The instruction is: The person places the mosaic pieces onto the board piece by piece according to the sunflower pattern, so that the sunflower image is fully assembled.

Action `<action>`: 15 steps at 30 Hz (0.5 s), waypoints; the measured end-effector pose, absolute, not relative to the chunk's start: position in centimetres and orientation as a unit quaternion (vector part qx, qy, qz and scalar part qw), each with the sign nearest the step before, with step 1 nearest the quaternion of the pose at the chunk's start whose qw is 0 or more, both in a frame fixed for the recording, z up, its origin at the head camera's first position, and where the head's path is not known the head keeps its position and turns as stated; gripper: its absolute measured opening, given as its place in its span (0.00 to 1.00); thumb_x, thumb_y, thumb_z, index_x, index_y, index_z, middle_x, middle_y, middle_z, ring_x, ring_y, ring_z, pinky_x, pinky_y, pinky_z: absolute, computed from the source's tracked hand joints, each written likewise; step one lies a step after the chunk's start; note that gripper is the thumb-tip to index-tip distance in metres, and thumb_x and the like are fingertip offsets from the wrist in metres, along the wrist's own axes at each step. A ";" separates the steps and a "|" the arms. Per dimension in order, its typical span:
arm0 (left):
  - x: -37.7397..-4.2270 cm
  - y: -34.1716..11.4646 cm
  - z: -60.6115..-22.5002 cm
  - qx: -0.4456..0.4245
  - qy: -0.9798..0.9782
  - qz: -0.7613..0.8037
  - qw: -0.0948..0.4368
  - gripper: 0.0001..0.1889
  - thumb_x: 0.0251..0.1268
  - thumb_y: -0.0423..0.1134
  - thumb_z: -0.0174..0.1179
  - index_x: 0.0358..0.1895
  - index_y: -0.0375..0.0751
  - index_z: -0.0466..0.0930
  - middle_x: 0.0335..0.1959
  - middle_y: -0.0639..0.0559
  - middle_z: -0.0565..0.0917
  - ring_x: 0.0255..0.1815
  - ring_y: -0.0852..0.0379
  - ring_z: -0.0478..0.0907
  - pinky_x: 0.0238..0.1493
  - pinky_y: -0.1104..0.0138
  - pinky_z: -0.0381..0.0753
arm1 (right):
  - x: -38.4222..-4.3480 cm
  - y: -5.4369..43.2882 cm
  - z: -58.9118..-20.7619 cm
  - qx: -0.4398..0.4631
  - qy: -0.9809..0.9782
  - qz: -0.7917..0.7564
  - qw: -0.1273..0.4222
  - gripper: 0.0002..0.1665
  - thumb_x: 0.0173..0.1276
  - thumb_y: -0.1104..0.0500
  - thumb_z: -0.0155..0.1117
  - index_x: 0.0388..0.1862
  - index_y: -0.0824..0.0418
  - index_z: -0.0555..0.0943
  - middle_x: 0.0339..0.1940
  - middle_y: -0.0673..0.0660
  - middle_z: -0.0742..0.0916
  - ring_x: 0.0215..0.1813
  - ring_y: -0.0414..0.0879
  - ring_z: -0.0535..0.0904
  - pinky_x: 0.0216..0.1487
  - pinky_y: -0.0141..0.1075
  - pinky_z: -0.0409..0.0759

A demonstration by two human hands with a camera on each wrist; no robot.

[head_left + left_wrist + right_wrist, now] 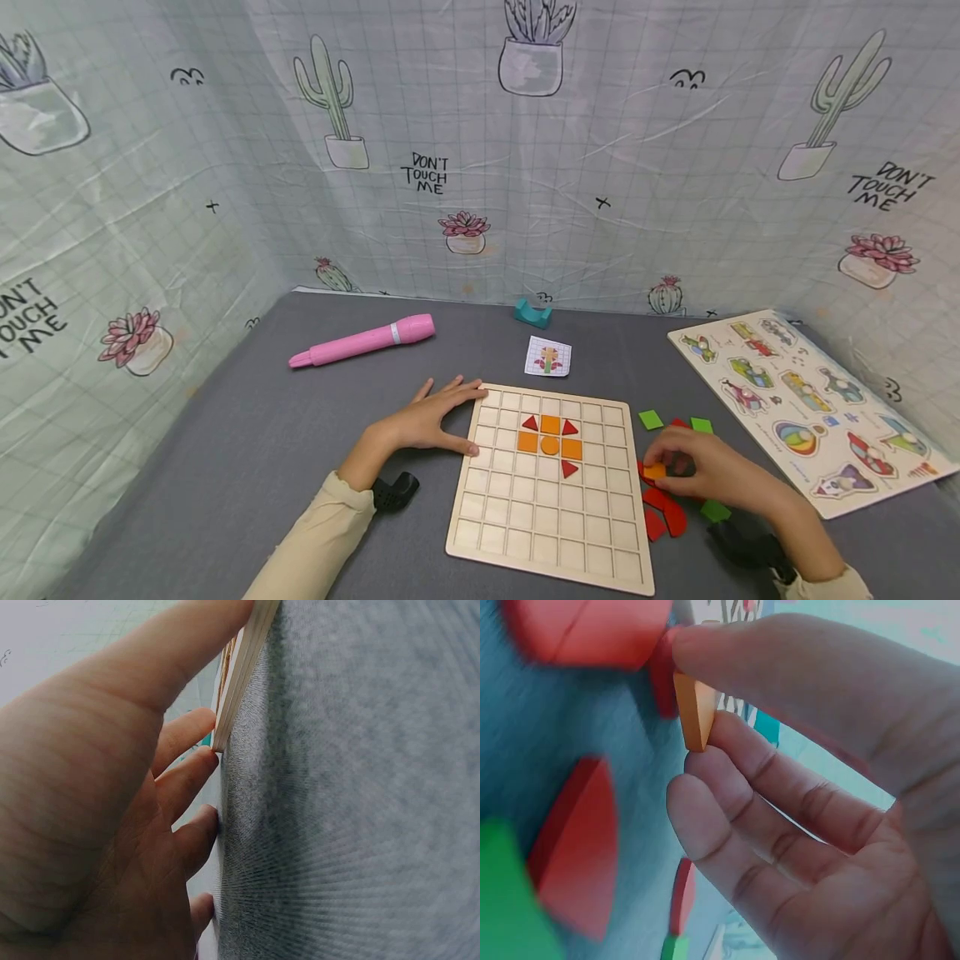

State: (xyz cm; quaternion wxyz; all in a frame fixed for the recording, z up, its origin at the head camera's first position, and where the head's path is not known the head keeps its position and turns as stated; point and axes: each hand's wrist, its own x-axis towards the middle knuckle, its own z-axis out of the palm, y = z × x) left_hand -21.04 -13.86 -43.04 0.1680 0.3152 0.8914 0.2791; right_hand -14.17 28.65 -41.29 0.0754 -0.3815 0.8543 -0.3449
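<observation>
A wooden grid board (525, 525) lies on the grey table, with orange squares (551, 425), an orange circle (550, 445) and red triangles (569, 469) in its upper cells. My left hand (423, 421) is spread at the board's left edge, its thumb and fingertips touching the rim; the left wrist view shows the board's edge (244, 671) against them. Beside the board's right edge, my right hand (701, 467) pinches an orange square tile (696, 712) between thumb and fingers. Red curved pieces (673, 512) and green squares (701, 425) lie around that hand.
A pink pen-shaped object (363, 342) lies at the back left. Behind the board are a small pattern card (547, 357) and a teal curved block (533, 313). On the right is a picture puzzle board (817, 408). Patterned cloth (480, 167) hangs around the table.
</observation>
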 end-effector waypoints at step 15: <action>-21.1 -13.9 -43.0 0.315 0.892 0.276 0.168 0.46 0.55 0.56 0.70 0.76 0.48 0.59 0.79 0.51 0.54 0.80 0.46 0.40 0.73 0.40 0.28 | -15.2 23.1 -39.8 -0.354 0.858 -0.339 0.151 0.10 0.63 0.56 0.71 0.42 0.56 0.83 0.40 0.49 0.82 0.34 0.39 0.74 0.34 0.32 0.77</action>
